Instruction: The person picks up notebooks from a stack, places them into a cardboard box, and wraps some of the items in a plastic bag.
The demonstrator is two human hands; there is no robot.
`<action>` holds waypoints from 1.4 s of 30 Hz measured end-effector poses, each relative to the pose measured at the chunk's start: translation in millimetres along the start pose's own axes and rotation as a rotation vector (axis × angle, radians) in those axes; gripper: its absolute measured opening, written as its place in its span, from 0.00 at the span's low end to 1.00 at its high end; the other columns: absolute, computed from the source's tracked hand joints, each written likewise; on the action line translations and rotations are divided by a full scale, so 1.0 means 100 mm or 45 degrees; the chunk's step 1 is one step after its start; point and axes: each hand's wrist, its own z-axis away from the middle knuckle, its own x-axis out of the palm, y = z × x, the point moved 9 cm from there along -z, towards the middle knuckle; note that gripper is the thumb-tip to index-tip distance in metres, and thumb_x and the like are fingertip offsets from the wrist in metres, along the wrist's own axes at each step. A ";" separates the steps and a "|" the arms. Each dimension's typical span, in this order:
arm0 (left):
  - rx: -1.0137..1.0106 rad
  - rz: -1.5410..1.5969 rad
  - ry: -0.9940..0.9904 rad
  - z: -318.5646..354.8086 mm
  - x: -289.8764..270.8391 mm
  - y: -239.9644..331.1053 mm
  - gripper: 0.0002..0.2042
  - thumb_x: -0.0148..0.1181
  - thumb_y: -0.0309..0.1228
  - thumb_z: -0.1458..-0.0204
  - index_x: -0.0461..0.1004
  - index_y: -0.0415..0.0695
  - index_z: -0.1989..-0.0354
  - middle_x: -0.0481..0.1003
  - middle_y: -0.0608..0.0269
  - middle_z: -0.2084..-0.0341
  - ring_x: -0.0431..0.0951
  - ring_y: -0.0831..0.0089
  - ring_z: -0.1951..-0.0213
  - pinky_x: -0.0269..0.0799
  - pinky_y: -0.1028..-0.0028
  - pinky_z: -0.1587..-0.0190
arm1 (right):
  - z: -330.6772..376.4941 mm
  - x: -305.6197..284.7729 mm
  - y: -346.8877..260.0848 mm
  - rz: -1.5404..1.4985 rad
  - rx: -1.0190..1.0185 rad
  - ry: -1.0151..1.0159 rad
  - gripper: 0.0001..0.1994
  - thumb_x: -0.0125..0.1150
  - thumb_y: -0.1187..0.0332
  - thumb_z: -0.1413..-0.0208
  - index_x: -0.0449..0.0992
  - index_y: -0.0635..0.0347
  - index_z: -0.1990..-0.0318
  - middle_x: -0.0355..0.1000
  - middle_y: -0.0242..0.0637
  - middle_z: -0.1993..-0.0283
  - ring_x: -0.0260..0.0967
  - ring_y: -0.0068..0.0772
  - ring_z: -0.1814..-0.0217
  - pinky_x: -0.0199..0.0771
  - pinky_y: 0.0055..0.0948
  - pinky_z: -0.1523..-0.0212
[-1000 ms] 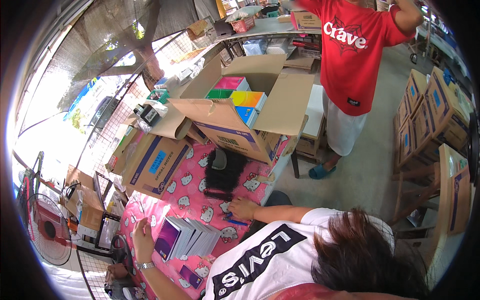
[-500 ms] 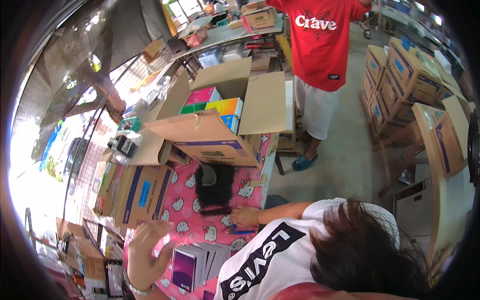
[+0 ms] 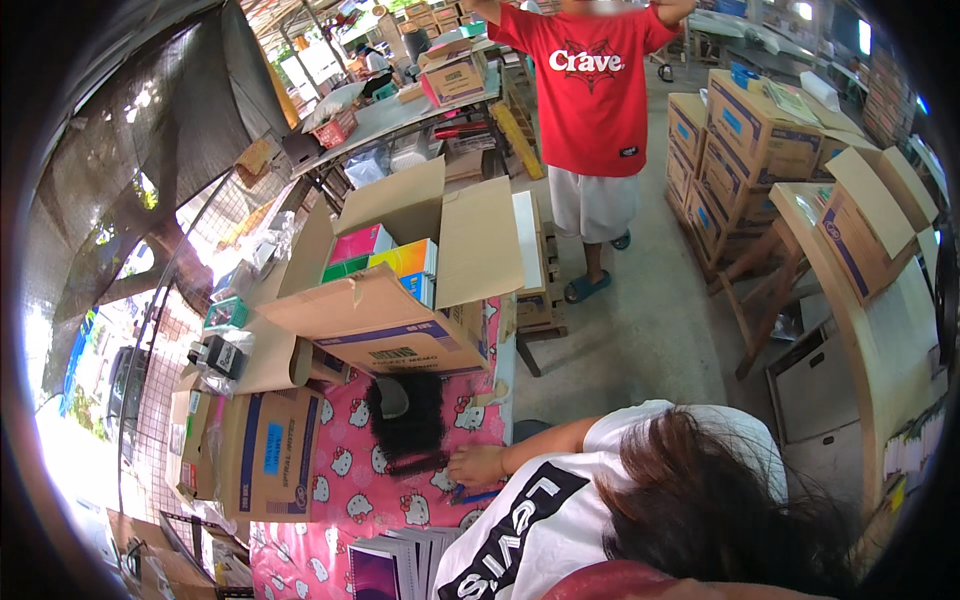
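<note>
My right hand (image 3: 476, 465) rests palm down on the pink cartoon-print table cover (image 3: 345, 500), fingers lying on it with nothing visible in them. Just left of its fingertips lies a black, shaggy-looking item (image 3: 415, 425) with a grey rounded patch; its kind is unclear. A blue pen-like stick (image 3: 480, 496) lies close below the hand. At the lower edge, several spiral notebooks (image 3: 375, 570) stand in an overlapping row, the front one with a purple cover, partly cut off. My left hand is out of view.
An open carton (image 3: 400, 335) holding colourful notebooks stands at the table's far end. Another carton (image 3: 275, 455) sits at the left. Ahead stands a person in a red shirt (image 3: 595, 100). Stacked cartons (image 3: 745, 140) and a wooden table (image 3: 850, 340) are at the right.
The view has shifted, so the cartons and the person appear further left and the notebooks lower. My left hand, raised beside the notebooks before, has left the picture. My right hand remains on the table.
</note>
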 end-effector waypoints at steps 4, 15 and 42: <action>0.011 -0.191 0.020 -0.01 -0.03 -0.03 0.21 0.47 0.29 0.41 0.57 0.57 0.39 0.76 0.55 0.72 0.80 0.56 0.73 0.76 0.53 0.68 | 0.03 0.02 0.00 -0.004 0.012 0.054 0.07 0.53 0.64 0.47 0.72 0.55 0.64 0.68 0.36 0.63 0.66 0.38 0.57 0.63 0.40 0.52; -0.246 -1.186 -0.056 -0.14 -0.12 -0.20 0.14 0.64 0.27 0.50 0.66 0.40 0.58 0.78 0.47 0.75 0.80 0.58 0.76 0.80 0.63 0.70 | -0.06 -0.06 0.05 0.098 0.082 -0.027 0.11 0.57 0.63 0.50 0.73 0.54 0.61 0.70 0.36 0.61 0.67 0.40 0.54 0.63 0.44 0.49; -2.549 -0.680 1.373 4.15 0.85 -0.38 0.10 0.55 0.29 0.43 0.74 0.34 0.70 0.73 0.64 0.81 0.68 0.81 0.79 0.62 0.76 0.75 | 0.14 0.11 -0.52 -0.036 -0.507 -0.507 0.19 0.61 0.69 0.55 0.76 0.39 0.52 0.65 0.24 0.38 0.56 0.32 0.31 0.45 0.58 0.33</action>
